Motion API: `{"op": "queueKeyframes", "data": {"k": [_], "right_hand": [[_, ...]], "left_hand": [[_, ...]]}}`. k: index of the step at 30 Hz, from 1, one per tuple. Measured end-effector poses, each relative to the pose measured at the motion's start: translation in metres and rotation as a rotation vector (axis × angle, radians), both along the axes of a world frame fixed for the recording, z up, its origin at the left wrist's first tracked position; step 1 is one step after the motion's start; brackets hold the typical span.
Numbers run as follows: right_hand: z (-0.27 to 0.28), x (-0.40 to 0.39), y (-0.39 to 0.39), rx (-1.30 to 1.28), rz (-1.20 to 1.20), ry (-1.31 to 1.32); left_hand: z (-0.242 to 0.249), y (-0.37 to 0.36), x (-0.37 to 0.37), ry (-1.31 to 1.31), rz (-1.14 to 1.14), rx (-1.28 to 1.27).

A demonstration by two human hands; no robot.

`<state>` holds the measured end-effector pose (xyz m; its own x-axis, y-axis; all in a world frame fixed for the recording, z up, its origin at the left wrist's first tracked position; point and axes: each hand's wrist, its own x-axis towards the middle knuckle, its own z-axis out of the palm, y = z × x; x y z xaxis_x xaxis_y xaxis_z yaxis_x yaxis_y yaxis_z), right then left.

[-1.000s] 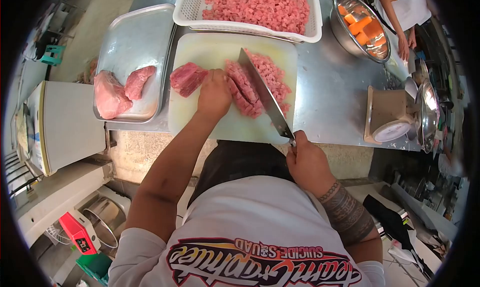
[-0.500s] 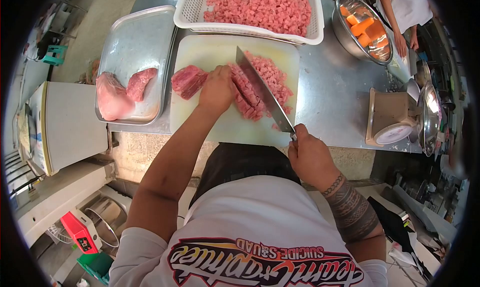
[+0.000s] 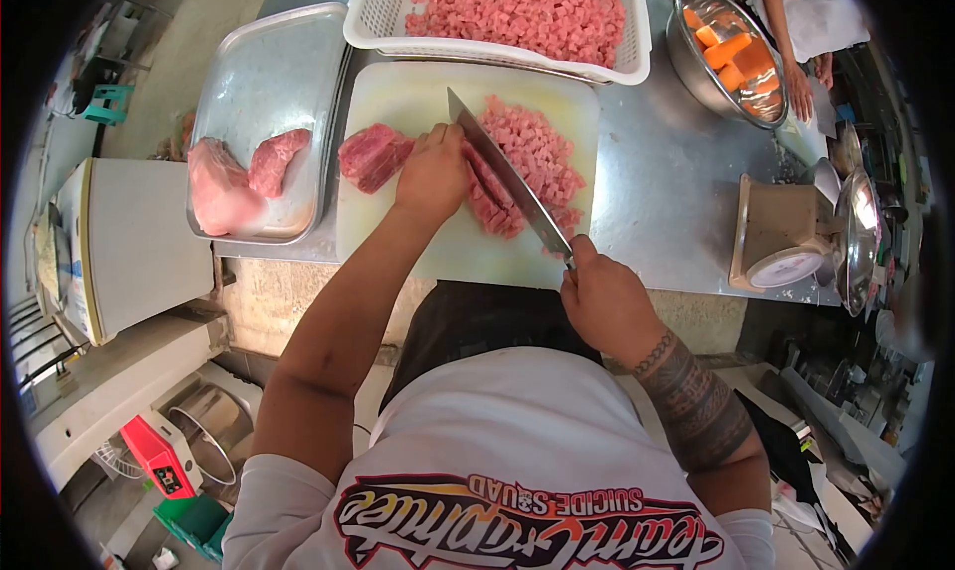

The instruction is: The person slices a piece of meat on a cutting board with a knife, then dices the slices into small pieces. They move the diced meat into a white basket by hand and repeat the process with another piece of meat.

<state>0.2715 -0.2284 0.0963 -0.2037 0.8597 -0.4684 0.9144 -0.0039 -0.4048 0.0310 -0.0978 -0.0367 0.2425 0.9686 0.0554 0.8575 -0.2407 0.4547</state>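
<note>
1. From my distant post I see the metal table, and on it the pale cutting board, which carries the work.
2. At the left of the board lies the metal tray with two uncut meat pieces; beyond the board stands the white basket, holding many cubes.
3. The newest change is in the knife: compared with half a second ago, its blade has shifted leftward, closer to the supporting fingers. I judge that the cutting advances along the strips, one slice after another.
4. The right hand is closed around the knife's handle near the board's close edge; the blade slants away from it, forward and left.
5. The left hand comes down with bent fingers beside the blade, on the strips' side. Its fingertips are hidden, so I cannot tell how firmly it grips.
6. The meat chunk lies on the board, left of this hand.
7. The meat strips lie left of the blade, partly covered.
8. Smallest, the cut cubes are gathered right of the blade.
</note>
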Motion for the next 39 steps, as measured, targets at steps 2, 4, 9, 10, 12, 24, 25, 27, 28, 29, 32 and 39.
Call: {"op": "queueKeyframes", "data": {"k": [2,4,9,10,12,24,25,27,28,29,32,39], "right_hand": [[-0.004,-0.001,0.003,-0.002,0.015,0.006],[-0.006,-0.003,0.007,-0.018,0.020,0.020],[-0.007,-0.010,0.017,0.012,0.031,0.061],[-0.010,-0.011,0.020,0.023,0.035,0.070],[-0.012,-0.014,0.027,0.018,0.038,0.084],[-0.030,-0.028,0.070,-0.028,0.058,0.143],[-0.041,-0.031,0.068,-0.007,0.062,0.134],[-0.051,-0.041,0.073,0.019,0.044,0.135],[-0.054,-0.053,0.076,0.020,0.009,0.143],[-0.057,-0.060,0.083,0.035,-0.020,0.152],[-0.066,-0.058,0.090,0.084,-0.025,0.195],[0.017,-0.004,0.021,0.026,-0.035,0.055]], "left_hand": [[-0.003,0.001,0.000,0.022,-0.009,0.012],[-0.004,0.001,0.001,0.032,-0.012,0.025],[-0.005,0.000,0.004,0.054,-0.015,0.039],[-0.005,0.000,0.004,0.058,-0.011,0.040],[-0.004,-0.002,0.006,0.067,-0.001,0.042],[-0.005,-0.007,0.010,0.030,0.052,-0.073],[-0.006,-0.006,0.010,0.027,0.049,-0.079],[-0.007,-0.008,0.010,0.023,0.046,-0.095],[-0.006,-0.012,0.010,0.023,0.047,-0.115],[-0.005,-0.008,0.010,0.024,0.052,-0.121],[-0.005,-0.005,0.007,-0.019,0.064,-0.122],[0.005,-0.018,-0.011,-0.250,0.123,0.006]]}}
